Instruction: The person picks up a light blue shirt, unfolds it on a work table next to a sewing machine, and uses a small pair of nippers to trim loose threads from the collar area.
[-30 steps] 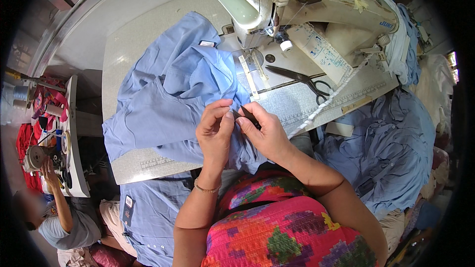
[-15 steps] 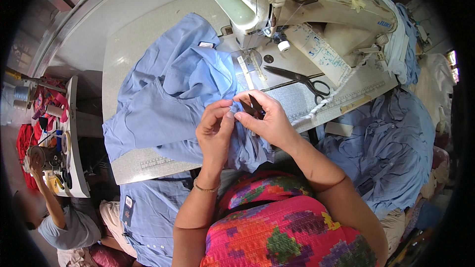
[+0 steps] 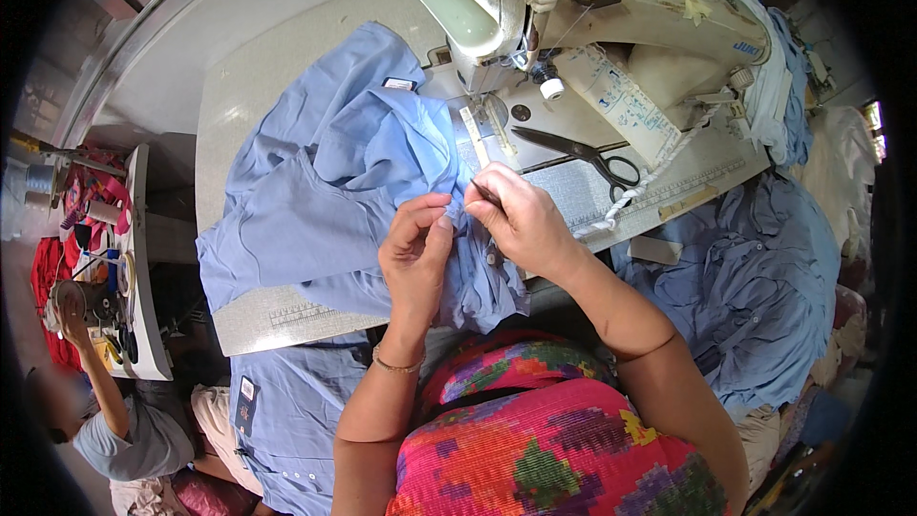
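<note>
My left hand (image 3: pixel 417 253) is closed in a pinch, thumb to fingertips, over the edge of a light blue shirt (image 3: pixel 315 201). Whatever is between those fingertips is too small to make out. Just to its right, my right hand (image 3: pixel 523 220) grips dark thread snips (image 3: pixel 488 194), mostly hidden by the fingers. The shirt is spread and rumpled across the sewing machine table, and part of it hangs over the front edge below my hands.
The sewing machine (image 3: pixel 621 10) stands at the back right. Black scissors (image 3: pixel 587 155) lie near a twisted white cord (image 3: pixel 626 199). Piles of blue shirts rest right (image 3: pixel 735 296) and below the table (image 3: pixel 287 420). A co-worker (image 3: pixel 134 440) sits at left by a shelf (image 3: pixel 143 258).
My right hand has turned and closed over the snips, whose spread blades showed before, and it has drawn slightly right from my left hand. The left hand stays nearly still.
</note>
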Demonstrator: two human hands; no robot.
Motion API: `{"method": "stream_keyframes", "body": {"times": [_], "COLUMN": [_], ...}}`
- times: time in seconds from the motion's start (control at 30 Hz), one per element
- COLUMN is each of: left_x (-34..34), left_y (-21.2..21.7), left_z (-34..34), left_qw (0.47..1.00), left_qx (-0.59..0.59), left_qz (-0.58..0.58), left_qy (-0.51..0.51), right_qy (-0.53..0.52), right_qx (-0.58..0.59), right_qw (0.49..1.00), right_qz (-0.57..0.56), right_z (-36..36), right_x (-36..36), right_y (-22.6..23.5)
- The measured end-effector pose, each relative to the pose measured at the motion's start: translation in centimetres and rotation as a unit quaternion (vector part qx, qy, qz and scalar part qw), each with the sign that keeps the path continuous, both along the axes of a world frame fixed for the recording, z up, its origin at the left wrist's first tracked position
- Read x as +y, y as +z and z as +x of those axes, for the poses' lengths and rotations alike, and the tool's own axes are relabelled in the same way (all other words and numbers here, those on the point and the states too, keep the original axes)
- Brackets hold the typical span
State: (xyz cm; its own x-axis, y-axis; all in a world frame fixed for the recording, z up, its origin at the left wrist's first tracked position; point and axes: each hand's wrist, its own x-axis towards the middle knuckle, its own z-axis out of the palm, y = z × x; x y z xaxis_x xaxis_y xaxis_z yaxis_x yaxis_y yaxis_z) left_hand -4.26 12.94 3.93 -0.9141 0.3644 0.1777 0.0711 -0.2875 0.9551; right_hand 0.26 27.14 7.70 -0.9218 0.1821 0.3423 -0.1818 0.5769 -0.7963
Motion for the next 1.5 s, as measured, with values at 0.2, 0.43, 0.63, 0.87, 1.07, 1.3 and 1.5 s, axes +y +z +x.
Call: {"method": "stream_keyframes", "body": {"times": [0.2,0.43,0.63,0.87,1.07,1.3,1.5], "left_x": [-0.1,0.0,0.0,0.0,-0.1,0.1,0.0], "left_y": [-0.1,0.0,0.1,0.4,0.0,0.3,0.0], "left_z": [0.0,0.0,0.1,0.3,-0.1,0.2,-0.1], "left_qw": [1.0,1.0,0.999,1.0,0.999,0.998,1.0], "left_qx": [0.001,0.017,0.024,0.005,-0.046,-0.048,-0.019], "left_qz": [-0.003,-0.001,-0.022,-0.015,0.012,0.032,0.002], "left_qy": [0.0,-0.002,-0.003,0.0,-0.012,-0.018,-0.016], "right_qy": [0.072,0.112,0.065,-0.046,0.006,0.071,0.065], "right_qx": [-0.02,-0.048,0.001,0.03,0.012,0.053,0.071], "right_qw": [0.995,0.992,0.998,0.996,0.999,0.996,0.987], "right_qz": [-0.068,-0.038,0.013,0.064,0.042,-0.022,0.129], "right_z": [-0.3,-0.5,-0.2,-0.6,-0.3,-0.5,-0.2], "right_x": [0.5,0.7,-0.1,0.0,0.3,0.9,0.8], "right_y": [0.7,0.5,-0.2,-0.7,-0.3,-0.2,0.0]}}
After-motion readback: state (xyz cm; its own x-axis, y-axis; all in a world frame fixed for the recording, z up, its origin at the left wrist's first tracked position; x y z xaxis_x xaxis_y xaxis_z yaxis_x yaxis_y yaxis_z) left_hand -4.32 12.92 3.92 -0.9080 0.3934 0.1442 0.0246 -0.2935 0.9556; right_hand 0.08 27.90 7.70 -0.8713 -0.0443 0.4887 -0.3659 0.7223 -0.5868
